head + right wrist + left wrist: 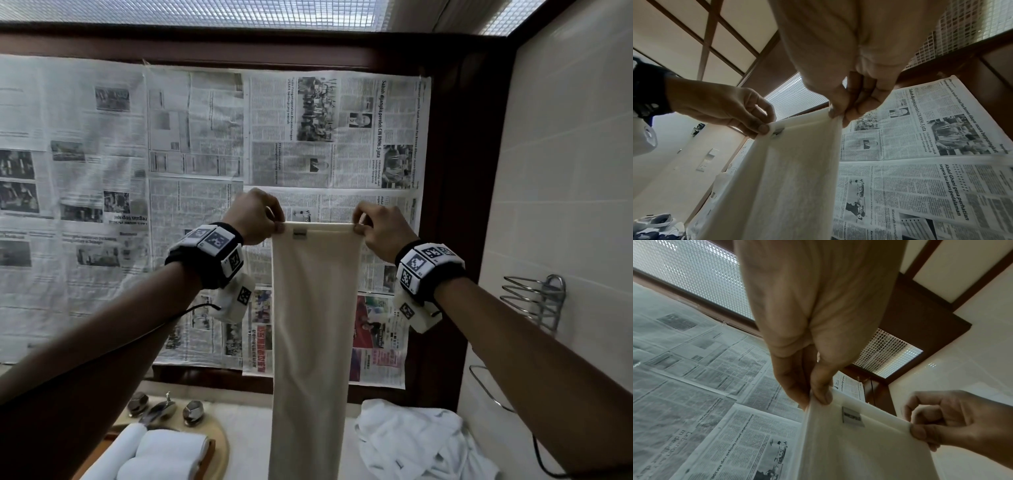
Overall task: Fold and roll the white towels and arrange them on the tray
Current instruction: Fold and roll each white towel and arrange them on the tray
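Newspaper-covered wall (191,164) behind, left hand (255,216) and right hand (378,228) pinch towel (315,325) top corners, so it hangs flat below them for folding.

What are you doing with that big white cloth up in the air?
A person is holding a long white towel up by its top edge, the left hand pinching one corner and the right hand the other, so it hangs straight down in front of a newspaper-covered wall. Below, rolled white towels already lie on a round wooden tray, and a crumpled pile of white towels waits on the counter.
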{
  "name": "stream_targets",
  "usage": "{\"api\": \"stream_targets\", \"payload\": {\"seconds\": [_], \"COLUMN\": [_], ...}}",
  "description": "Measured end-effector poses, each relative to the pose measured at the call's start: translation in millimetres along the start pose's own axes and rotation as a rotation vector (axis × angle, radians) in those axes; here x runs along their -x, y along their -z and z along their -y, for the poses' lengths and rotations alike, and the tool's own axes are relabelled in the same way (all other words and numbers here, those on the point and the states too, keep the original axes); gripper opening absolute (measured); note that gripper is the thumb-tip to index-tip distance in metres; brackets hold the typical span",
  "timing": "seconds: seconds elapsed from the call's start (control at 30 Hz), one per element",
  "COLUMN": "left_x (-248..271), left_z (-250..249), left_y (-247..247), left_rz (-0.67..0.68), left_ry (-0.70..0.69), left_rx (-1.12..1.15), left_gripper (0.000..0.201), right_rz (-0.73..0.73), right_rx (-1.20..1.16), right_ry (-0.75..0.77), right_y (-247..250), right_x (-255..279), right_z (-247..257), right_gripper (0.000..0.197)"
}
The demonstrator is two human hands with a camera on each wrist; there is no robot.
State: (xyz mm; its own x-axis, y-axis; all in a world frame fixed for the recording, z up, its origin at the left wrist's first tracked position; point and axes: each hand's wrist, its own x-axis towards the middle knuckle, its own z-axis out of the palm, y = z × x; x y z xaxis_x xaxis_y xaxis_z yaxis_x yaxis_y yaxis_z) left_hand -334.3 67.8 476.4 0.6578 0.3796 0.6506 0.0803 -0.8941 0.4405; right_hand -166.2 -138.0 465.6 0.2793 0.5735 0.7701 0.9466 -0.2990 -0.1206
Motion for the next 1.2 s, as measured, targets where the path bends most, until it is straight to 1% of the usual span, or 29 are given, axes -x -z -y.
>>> {"api": "stream_targets", "payload": {"seconds": [0.07,0.13,0.23,0.3,0.37,0.43,0.53,0.63,0.7,0.77,0.9,1.0,1.1,1.2], "left_x": [4.8,10.3,20.7,29.0,39.4,52.1,73.0,90.6,100.4,109.4,128.1,144.3,165.9,190.6], "left_z": [-3.0,-7.1,-15.0,-18.3,-22.2,-26.9,-36.1,-43.1,-44.1,-41.9,-30.2,-12.8,10.2,37.4], "left_y": [0.2,1.0,5.1,10.0,15.8,20.7,24.5,25.4,24.1,21.3,4.9,-22.1,-58.0,-96.6], "left_rz": [-0.005,-0.002,-0.022,-0.007,0.033,0.071,0.116,0.092,0.062,0.064,0.117,0.185,0.274,0.363], "left_ry": [0.023,0.017,-0.044,-0.041,-0.006,0.049,0.074,0.053,0.032,0.025,0.052,0.137,0.217,0.29], "left_rx": [0.078,0.091,0.015,0.067,0.218,0.423,0.625,0.637,0.612,0.606,0.602,0.572,0.548,0.5], "left_gripper": [0.02,0.025,0.016,0.013,0.011,0.007,0.006,0.01,0.012,0.011,0.009,0.016,0.016,0.016], "right_rz": [-0.016,-0.018,-0.005,-0.027,-0.061,-0.076,-0.086,-0.129,-0.16,-0.166,-0.114,-0.039,0.067,0.227], "right_rx": [0.008,0.037,0.031,-0.023,-0.081,-0.154,-0.339,-0.437,-0.463,-0.467,-0.483,-0.454,-0.407,-0.356], "right_ry": [-0.01,-0.033,-0.054,-0.08,-0.118,-0.164,-0.221,-0.24,-0.221,-0.214,-0.232,-0.269,-0.347,-0.4], "right_y": [2.9,7.1,13.7,19.3,25.1,28.7,31.4,30.5,29.1,26.5,11.4,-15.2,-53.1,-91.0], "right_x": [4.7,8.8,16.7,24.9,34.2,42.6,52.9,62.4,70.9,81.6,109.9,137.5,171.8,208.2], "right_z": [-0.1,1.0,5.2,9.6,15.1,20.6,32.5,41.3,45.1,46.3,38.6,25.3,10.5,-1.6], "right_gripper": [0.016,0.015,0.009,0.009,0.009,0.01,0.013,0.015,0.015,0.015,0.014,0.012,0.01,0.009]}}
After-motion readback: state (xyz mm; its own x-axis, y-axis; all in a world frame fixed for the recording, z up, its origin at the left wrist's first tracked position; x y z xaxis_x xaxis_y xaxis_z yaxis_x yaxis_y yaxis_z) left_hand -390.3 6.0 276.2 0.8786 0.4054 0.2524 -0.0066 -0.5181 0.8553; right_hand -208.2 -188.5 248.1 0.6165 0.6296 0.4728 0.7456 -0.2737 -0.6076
